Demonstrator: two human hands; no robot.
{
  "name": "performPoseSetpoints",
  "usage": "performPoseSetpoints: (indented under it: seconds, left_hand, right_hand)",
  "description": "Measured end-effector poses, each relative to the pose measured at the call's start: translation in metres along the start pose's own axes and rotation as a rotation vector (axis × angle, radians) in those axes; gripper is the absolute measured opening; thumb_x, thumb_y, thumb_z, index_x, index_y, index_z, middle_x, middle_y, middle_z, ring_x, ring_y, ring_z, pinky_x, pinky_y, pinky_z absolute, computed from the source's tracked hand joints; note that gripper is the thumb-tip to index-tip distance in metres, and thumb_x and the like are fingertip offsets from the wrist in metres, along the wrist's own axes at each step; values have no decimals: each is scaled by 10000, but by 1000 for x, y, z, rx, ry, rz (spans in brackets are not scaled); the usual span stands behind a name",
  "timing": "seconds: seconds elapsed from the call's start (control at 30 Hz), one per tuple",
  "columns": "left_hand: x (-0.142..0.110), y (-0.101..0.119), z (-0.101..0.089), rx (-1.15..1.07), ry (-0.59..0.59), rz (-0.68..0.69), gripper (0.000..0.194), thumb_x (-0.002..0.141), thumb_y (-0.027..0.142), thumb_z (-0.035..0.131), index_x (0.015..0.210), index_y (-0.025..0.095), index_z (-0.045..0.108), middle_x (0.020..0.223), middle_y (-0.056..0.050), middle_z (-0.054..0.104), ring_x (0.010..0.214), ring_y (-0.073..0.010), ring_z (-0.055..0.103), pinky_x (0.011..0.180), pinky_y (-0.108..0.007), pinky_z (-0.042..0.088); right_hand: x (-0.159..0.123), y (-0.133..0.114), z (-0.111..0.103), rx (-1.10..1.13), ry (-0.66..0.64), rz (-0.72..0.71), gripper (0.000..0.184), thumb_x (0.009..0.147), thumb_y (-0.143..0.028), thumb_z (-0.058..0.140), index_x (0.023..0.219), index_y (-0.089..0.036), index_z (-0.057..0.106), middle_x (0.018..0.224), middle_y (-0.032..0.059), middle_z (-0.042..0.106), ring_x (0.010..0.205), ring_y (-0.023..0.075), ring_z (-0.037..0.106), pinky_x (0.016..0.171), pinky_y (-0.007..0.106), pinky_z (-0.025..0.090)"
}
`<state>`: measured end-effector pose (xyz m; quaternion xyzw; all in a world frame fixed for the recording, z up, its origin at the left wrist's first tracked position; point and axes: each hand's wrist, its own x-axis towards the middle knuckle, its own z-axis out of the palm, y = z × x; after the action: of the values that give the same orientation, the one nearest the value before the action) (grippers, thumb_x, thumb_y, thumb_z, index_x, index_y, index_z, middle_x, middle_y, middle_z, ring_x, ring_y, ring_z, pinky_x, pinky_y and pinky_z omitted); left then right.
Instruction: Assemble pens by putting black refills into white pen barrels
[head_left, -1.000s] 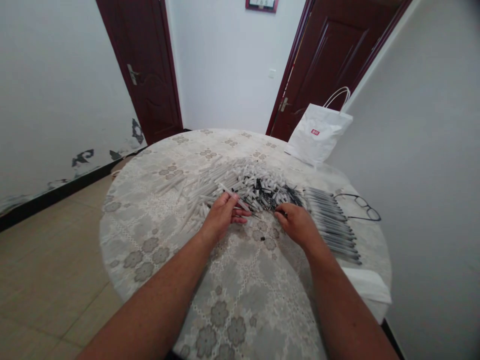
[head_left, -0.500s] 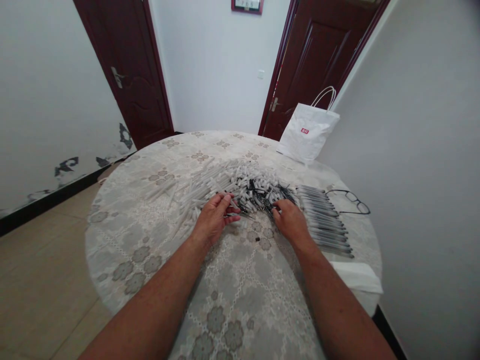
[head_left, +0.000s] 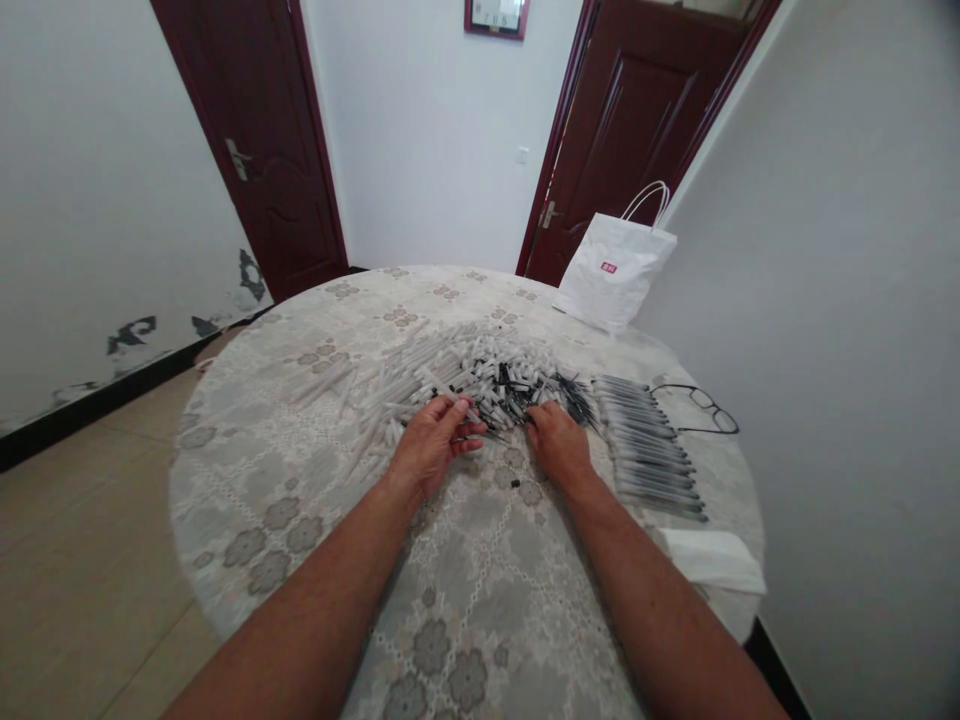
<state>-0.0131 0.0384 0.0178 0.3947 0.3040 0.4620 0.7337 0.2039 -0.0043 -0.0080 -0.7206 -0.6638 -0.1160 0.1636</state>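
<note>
My left hand (head_left: 435, 440) pinches a whitish pen barrel (head_left: 438, 383) between thumb and fingers, with its other fingers curled below. Close by on the right, my right hand (head_left: 559, 442) has its fingers pressed together at the near edge of a heap of small black pen parts (head_left: 511, 385); what it grips is hidden. White pen caps (head_left: 517, 350) lie just behind both hands. A spread of loose whitish pen barrels (head_left: 405, 370) extends to the left. Thin dark refills (head_left: 574, 397) lie beyond my right hand.
A row of assembled pens (head_left: 649, 445) lies on the right of the round, cloth-covered table (head_left: 300, 590). Beside it are eyeglasses (head_left: 709, 408) and a folded white cloth or paper (head_left: 712, 560). A white paper bag (head_left: 616, 270) stands at the back right. One small black piece (head_left: 515, 483) lies in front.
My right hand has moved left, away from the dark refills and closer to my left hand. My left hand keeps the pen barrel and has barely shifted.
</note>
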Motion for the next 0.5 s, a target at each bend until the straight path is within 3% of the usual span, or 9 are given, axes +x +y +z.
performPoseSetpoints:
  seconds: [0.13, 0.37, 0.43, 0.5]
  left_hand:
    - [0, -1, -1, -2, 4, -3, 328, 801, 421, 760, 970, 181, 614, 970, -45, 684, 789, -169, 717, 617, -278, 598]
    - [-3, 1, 0, 138, -66, 69, 333, 818, 467, 721, 967, 174, 669, 969, -87, 710, 929, -208, 683, 714, -304, 586]
    - [-6, 2, 2, 270, -103, 127, 324, 823, 468, 709, 948, 169, 710, 1025, -94, 718, 959, -218, 664, 774, -322, 572]
    - [-10, 3, 4, 403, -166, 167, 314, 828, 447, 705, 975, 172, 743, 1045, -89, 728, 933, -215, 659, 808, -323, 546]
  right_hand:
    - [1, 6, -5, 54, 85, -52, 215, 975, -231, 535, 1107, -254, 704, 1023, 55, 668, 875, 166, 629, 722, 242, 451]
    - [-13, -6, -37, 396, 488, -110, 222, 987, -275, 497, 1098, -219, 681, 1140, 115, 663, 1073, 234, 622, 921, 365, 492]
    - [-19, -18, -43, 562, 509, -67, 203, 983, -297, 492, 1059, -214, 661, 1043, 107, 678, 988, 237, 644, 875, 385, 513]
    - [-23, -31, -44, 747, 443, 42, 209, 989, -330, 483, 1059, -213, 641, 896, 65, 677, 787, 199, 643, 738, 342, 525]
